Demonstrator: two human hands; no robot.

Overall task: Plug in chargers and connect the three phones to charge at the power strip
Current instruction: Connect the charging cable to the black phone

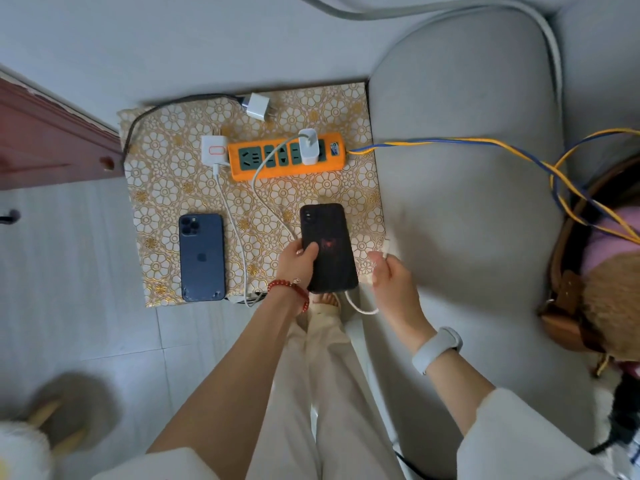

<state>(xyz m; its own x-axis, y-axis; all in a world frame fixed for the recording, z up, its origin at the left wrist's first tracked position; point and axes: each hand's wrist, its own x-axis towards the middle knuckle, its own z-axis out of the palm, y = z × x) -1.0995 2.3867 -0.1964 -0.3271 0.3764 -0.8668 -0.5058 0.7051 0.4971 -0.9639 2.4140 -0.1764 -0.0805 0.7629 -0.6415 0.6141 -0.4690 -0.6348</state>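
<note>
Evidently the left hand [298, 261] grips the black phone [327, 247] by its near end, back upward, so the charging port faces the person; a white cable [360, 308] already seems to enter that bottom edge. The right hand [384, 271] pinches something small and pale, perhaps a cable end, though what exactly cannot be told. On the counter's [166, 188] embossed floral cloth lies the glossy blue phone [202, 258], flat and camera-side up, not visibly connected. The orange power strip [287, 155] carries one boxy white charger [308, 147]; a second [214, 150] sits against its left end, a third [258, 106] lies loose beyond.
</note>
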